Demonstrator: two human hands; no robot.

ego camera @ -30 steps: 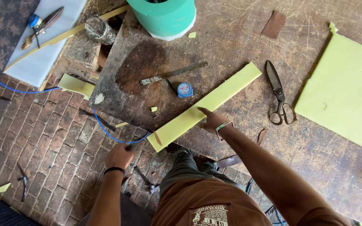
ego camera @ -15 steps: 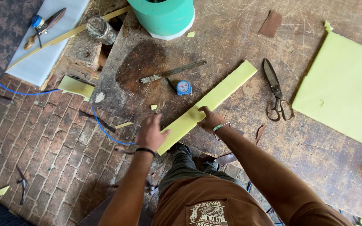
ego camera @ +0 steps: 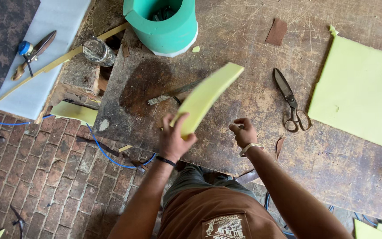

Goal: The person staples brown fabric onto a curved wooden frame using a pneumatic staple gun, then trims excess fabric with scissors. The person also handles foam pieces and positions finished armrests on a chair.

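Note:
My left hand (ego camera: 174,140) grips the near end of a long yellow-green foam strip (ego camera: 208,95) and holds it lifted above the worn wooden workbench (ego camera: 253,146), its far end pointing up toward the green foam cylinder (ego camera: 162,26). My right hand (ego camera: 243,132) hovers just right of the strip, fingers loosely curled, holding nothing. A flat metal blade (ego camera: 169,94) lies on the bench partly behind the strip.
Black scissors (ego camera: 291,101) lie right of my hands. A large yellow-green foam sheet (ego camera: 363,88) covers the bench's right side. A glass jar (ego camera: 99,52), a white foam board (ego camera: 40,62) with tools, foam scraps and a blue cable (ego camera: 107,152) sit left, over brick floor.
My left hand came up from the bench edge, took the strip's near end and lifted it off the bench. My right hand let go of the strip and drew back.

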